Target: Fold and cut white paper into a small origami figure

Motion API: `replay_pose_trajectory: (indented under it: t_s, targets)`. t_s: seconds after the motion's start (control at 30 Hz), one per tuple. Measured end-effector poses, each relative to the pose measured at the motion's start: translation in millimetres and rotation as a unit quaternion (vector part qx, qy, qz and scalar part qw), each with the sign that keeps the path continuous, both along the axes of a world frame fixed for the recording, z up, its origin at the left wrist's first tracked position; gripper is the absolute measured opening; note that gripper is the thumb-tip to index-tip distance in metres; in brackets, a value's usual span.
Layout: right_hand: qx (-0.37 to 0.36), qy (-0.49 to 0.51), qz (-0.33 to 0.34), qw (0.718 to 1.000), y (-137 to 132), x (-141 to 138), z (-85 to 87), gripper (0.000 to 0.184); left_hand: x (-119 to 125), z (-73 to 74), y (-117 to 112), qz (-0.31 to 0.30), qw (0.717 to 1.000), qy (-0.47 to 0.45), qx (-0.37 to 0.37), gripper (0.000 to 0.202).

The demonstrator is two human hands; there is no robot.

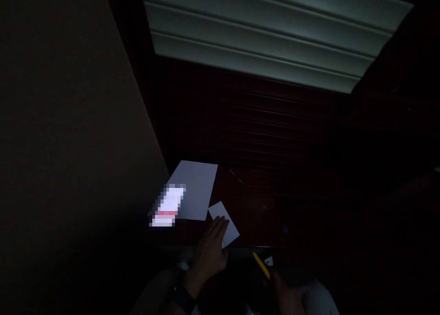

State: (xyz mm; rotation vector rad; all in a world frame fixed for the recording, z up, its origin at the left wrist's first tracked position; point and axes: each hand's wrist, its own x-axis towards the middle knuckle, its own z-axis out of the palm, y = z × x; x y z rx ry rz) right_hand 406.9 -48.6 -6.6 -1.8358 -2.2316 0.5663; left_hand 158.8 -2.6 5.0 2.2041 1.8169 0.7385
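My left hand (213, 246) lies flat on a small piece of white paper (231, 229) at the near edge of a dark, reddish table (254, 214). Its fingers are stretched out and press the paper down, covering the left part of it. My right hand (287, 296) is lower right, in front of the table edge, closed around a slim yellow tool (261, 265). The tool points up and left; it is too dark to tell its kind. A larger white sheet (197, 186) lies behind and left of my left hand.
A bright, pixelated screen-like rectangle (168, 207) overlaps the large sheet. A thin pen-like object (236, 175) lies farther back, and a small blue thing (285, 229) to the right. A wall (85, 122) stands at left; a slatted blind (257, 35) hangs behind.
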Motion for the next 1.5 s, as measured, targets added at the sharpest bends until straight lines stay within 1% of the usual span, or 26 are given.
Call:
replay_pose_trajectory:
  t_s: [0.03, 0.1, 0.17, 0.23, 0.3, 0.4, 0.43, 0.5, 0.63, 0.8, 0.87, 0.97, 1.03, 1.13, 1.23, 1.33, 1.43, 1.5]
  targets:
    - [-0.016, 0.051, -0.024, 0.998, -1.4, -3.9, 7.5, 0.026, -0.4, -0.6, 0.2, -0.002, 1.0, -0.003, 0.005, 0.08]
    - [-0.042, 0.147, -0.057, 0.987, -3.0, -12.7, 20.2, 0.038, -0.1, -0.9, 0.1, -0.006, 1.0, -0.008, 0.014, 0.078]
    - [-0.066, 0.202, -0.082, 0.974, -3.0, -19.6, 26.8, 0.049, 0.6, 0.1, -0.3, -0.01, 1.0, -0.011, 0.021, 0.077]
    - [-0.083, 0.24, -0.109, 0.961, -1.6, -22.2, 26.3, 0.054, 1.0, 1.2, -0.3, -0.012, 1.0, -0.011, 0.024, 0.074]
    - [-0.102, 0.278, -0.132, 0.946, 1.1, -21.0, 21.6, 0.057, 0.8, 1.8, 0.0, -0.01, 1.0, -0.009, 0.023, 0.07]
    - [-0.136, 0.333, -0.143, 0.922, 5.8, -17.3, 17.0, 0.062, -0.1, 1.5, 0.5, -0.009, 1.0, -0.009, 0.021, 0.068]
    - [-0.136, 0.344, -0.139, 0.919, 7.1, -16.6, 17.6, 0.063, -0.4, 1.3, 0.7, -0.011, 1.0, -0.009, 0.02, 0.068]
    - [-0.115, 0.348, -0.134, 0.921, 9.2, -16.7, 21.4, 0.063, -0.9, 0.7, 0.8, -0.012, 1.0, -0.007, 0.019, 0.066]
    - [-0.074, 0.314, -0.125, 0.938, 12.1, -19.8, 29.0, 0.062, -1.6, -0.8, 1.4, -0.014, 1.0, -0.003, 0.022, 0.051]
    - [-0.075, 0.265, -0.078, 0.958, 14.2, -17.5, 27.1, 0.055, -5.2, -6.3, 5.4, -0.025, 0.999, -0.007, 0.045, 0.031]
    - [-0.064, 0.214, -0.055, 0.973, 13.8, -14.3, 26.4, 0.049, -7.6, -10.4, 7.8, -0.035, 0.998, -0.008, 0.052, 0.028]
    - [-0.032, 0.08, -0.013, 0.996, 12.7, -10.1, 28.9, 0.038, -9.9, -17.3, 10.6, -0.044, 0.996, -0.015, 0.071, 0.03]
    - [0.0, -0.001, 0.019, 1.0, 12.1, -9.3, 32.7, 0.034, -10.0, -20.4, 11.4, -0.039, 0.996, -0.028, 0.082, 0.031]
    - [0.043, -0.063, 0.047, 0.996, 12.0, -11.6, 38.5, 0.033, -9.0, -21.1, 10.9, -0.024, 0.995, -0.051, 0.079, 0.032]
    - [0.064, -0.086, 0.052, 0.993, 13.2, -16.9, 41.9, 0.035, -8.0, -17.8, 8.6, -0.021, 0.995, -0.068, 0.073, 0.034]
    - [0.077, -0.083, 0.046, 0.993, 14.7, -23.7, 43.1, 0.036, -7.2, -12.8, 5.0, -0.03, 0.995, -0.072, 0.061, 0.035]
    - [0.067, -0.078, 0.028, 0.994, 14.6, -30.5, 41.4, 0.033, -5.7, -7.8, 1.9, -0.038, 0.994, -0.083, 0.06, 0.034]
    - [0.045, -0.07, 0.016, 0.996, 13.4, -34.7, 37.7, 0.028, -4.5, -5.5, 0.5, -0.042, 0.993, -0.095, 0.06, 0.032]
